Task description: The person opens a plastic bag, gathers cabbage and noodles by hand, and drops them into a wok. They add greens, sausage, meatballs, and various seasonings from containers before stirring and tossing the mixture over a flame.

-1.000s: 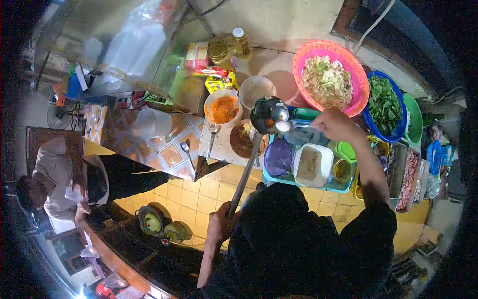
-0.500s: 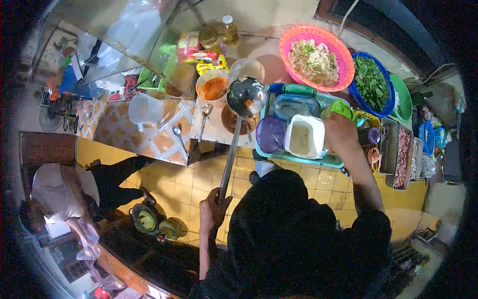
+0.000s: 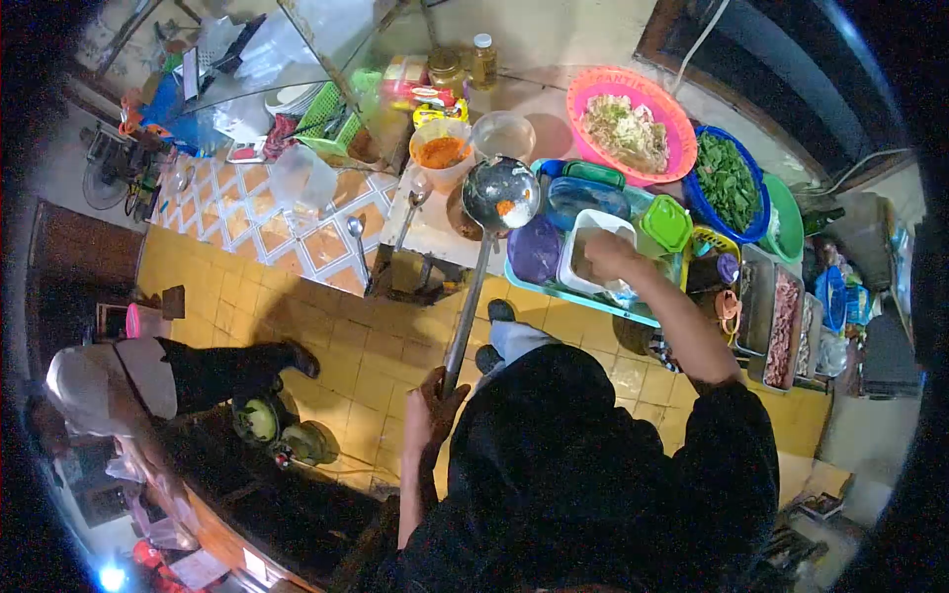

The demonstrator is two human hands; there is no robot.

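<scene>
My left hand is wrapped round the long handle of a metal ladle. The ladle's dark, deep bowl holds a little orange paste and something white, and is level with the worktop's front edge. My right hand dips into a white square tub, its fingers bunched low inside; whatever they pinch is hidden. That tub stands in a turquoise tray between a purple-lidded container and a green-lidded one. A blue-lidded box lies just behind.
Behind the tray are a pink basin of shredded food and a blue basin of leaves. Metal trays of cut meat stand right. Orange paste and spoons lie left. Another person is at far left.
My right hand has moved left from the green lid into the white tub. The ladle is still in my left hand, and orange and white bits show in its bowl. The view has shifted.
</scene>
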